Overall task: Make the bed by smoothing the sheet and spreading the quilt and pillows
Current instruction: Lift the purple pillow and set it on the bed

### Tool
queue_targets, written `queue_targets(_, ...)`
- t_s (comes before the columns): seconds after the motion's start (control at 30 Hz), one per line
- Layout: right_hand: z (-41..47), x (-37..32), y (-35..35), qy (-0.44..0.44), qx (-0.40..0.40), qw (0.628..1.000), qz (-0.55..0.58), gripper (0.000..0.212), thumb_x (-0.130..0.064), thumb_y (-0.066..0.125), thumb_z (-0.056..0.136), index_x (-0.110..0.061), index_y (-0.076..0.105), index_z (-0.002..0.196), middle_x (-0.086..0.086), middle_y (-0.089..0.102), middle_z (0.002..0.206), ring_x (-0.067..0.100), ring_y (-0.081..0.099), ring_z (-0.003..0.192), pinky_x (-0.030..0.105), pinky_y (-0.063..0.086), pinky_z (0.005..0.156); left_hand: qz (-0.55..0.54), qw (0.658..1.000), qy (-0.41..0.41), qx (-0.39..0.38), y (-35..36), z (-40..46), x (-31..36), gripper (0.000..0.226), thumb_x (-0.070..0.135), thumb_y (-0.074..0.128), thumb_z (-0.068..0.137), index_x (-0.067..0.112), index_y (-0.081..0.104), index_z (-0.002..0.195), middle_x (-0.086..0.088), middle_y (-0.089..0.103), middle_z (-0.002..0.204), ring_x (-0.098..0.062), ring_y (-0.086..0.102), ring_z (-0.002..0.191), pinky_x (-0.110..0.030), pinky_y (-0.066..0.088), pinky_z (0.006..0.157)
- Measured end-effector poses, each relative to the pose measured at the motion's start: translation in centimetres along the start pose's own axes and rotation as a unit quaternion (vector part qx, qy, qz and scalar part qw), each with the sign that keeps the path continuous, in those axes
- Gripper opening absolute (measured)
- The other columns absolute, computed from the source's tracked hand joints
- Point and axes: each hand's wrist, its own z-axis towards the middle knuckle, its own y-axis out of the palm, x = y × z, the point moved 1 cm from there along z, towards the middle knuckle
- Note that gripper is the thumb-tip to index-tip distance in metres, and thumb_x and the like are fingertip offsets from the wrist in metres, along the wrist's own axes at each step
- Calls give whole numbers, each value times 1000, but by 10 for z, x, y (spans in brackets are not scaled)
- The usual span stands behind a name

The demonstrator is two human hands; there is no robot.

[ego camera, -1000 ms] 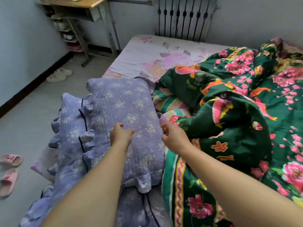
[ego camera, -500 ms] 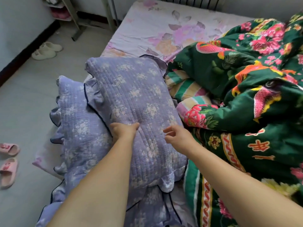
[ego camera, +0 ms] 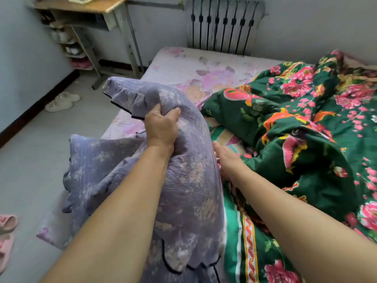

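Observation:
My left hand [ego camera: 161, 125] grips the top of a purple quilted pillow [ego camera: 193, 180] and holds it tilted up off the bed. A second purple pillow [ego camera: 98, 160] lies under it at the bed's left edge. My right hand [ego camera: 226, 158] rests flat against the raised pillow's right side, fingers straight. The green floral quilt [ego camera: 306, 129] lies bunched over the right half of the bed. The pink flowered sheet [ego camera: 204, 68] shows bare at the far end.
A radiator [ego camera: 222, 25] stands on the wall beyond the bed. A wooden desk [ego camera: 87, 7] with a shoe rack [ego camera: 71, 45] under it fills the far left corner. White shoes [ego camera: 61, 101] and pink slippers [ego camera: 6, 225] lie on the grey floor to the left.
My left hand has closed on the upper pillow and lifted its top end off the lower pillow. My right hand has moved from the pillow's face to its right side.

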Motion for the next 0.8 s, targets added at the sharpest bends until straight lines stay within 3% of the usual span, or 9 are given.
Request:
queue_targets(0.13, -11, -7, -33, 70, 24, 989, 129, 75, -71, 44, 84, -8, 65, 118, 7, 64, 119, 24, 58, 112, 40, 41, 106, -80, 991, 62, -89, 17, -28, 56, 9, 3, 64, 75, 9, 66, 82, -12, 64, 79, -25, 61, 74, -37, 54, 71)
queue_targets(0.23, -7, 6, -66, 107, 34, 960, 258, 107, -90, 63, 41, -6, 71, 107, 10, 70, 109, 29, 64, 104, 42, 46, 102, -136, 977, 82, -142, 34, -50, 86, 10, 2, 63, 73, 8, 68, 79, -16, 63, 82, -31, 60, 78, -46, 52, 76)
queue_targets(0.3, -17, -1, -92, 107, -4, 943, 316, 75, -73, 71, 61, -6, 72, 95, 13, 73, 94, 26, 70, 87, 37, 55, 86, -157, 968, 91, -173, 53, -69, 104, 12, 2, 63, 72, 13, 69, 72, -13, 63, 76, -31, 59, 76, -45, 51, 75)
queue_targets(0.37, -35, -10, -119, 75, -34, 937, 338, 36, -37, 56, 94, -4, 63, 81, 10, 68, 68, 17, 67, 55, 22, 52, 54, -169, 958, 103, -206, 79, -88, 121, 16, 2, 63, 71, 15, 70, 67, -9, 63, 71, -28, 59, 73, -42, 51, 72)
queue_targets(0.43, -56, -18, -145, 48, -43, 942, 331, 29, -20, 64, 89, -5, 53, 68, 5, 59, 49, 17, 57, 42, 18, 44, 46, -178, 949, 118, -232, 106, -104, 139, 17, 1, 63, 72, 15, 70, 66, -6, 65, 67, -25, 61, 68, -36, 53, 68)
queue_targets(0.57, -102, -21, -229, -8, 97, 939, 329, 32, -2, 40, 97, 7, 61, 74, 21, 63, 61, 33, 61, 71, 29, 49, 63, -211, 924, 142, -286, 173, -151, 174, 18, 0, 62, 72, 15, 70, 66, -3, 64, 65, -22, 59, 67, -32, 51, 65)
queue_targets(0.67, -121, -15, -305, -48, 258, 937, 229, 39, -12, 39, 100, -18, 41, 62, -1, 44, 63, 18, 46, 71, 10, 35, 51, -255, 902, 147, -316, 219, -184, 186, 15, -3, 61, 75, 10, 68, 73, -5, 64, 66, -23, 61, 67, -33, 53, 64)
queue_targets(0.73, -142, -4, -362, -73, 364, 913, 169, 41, -19, 38, 102, -21, 37, 61, -2, 40, 65, 12, 40, 64, 6, 31, 46, -280, 892, 133, -330, 252, -211, 187, 13, -1, 62, 72, 10, 69, 74, -8, 65, 68, -27, 61, 69, -37, 54, 67)
queue_targets(0.8, -165, 12, -416, -99, 469, 868, 132, 38, -20, 43, 99, -12, 46, 62, 10, 46, 69, 16, 40, 67, 18, 33, 50, -297, 885, 120, -337, 285, -235, 182, 13, 0, 62, 71, 10, 69, 74, -7, 65, 67, -26, 60, 69, -37, 52, 65)
